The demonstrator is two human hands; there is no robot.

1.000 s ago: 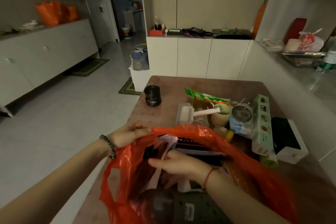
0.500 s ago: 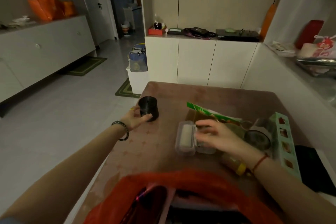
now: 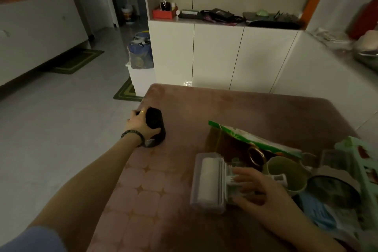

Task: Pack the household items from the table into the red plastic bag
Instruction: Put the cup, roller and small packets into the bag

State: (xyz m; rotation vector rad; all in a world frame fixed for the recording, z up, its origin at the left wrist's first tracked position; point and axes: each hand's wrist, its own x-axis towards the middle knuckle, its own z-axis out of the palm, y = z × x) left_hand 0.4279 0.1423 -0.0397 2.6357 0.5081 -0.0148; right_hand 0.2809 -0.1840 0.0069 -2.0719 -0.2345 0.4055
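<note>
Tabletop [image 3: 225,112], black canister [image 3: 156,125] in left hand [image 3: 139,125]

My left arm is stretched far forward, bare from the blue sleeve [image 3: 30,239] to the wrist with its bead bracelet [image 3: 132,135]. My left grip [image 3: 140,126] is curled round the side of a black container [image 3: 156,118], with the thumb across its front. My right arm comes in from the lower right, and my right grip [image 3: 263,192] lies palm down, the fingers spread and nearly straight.
</note>
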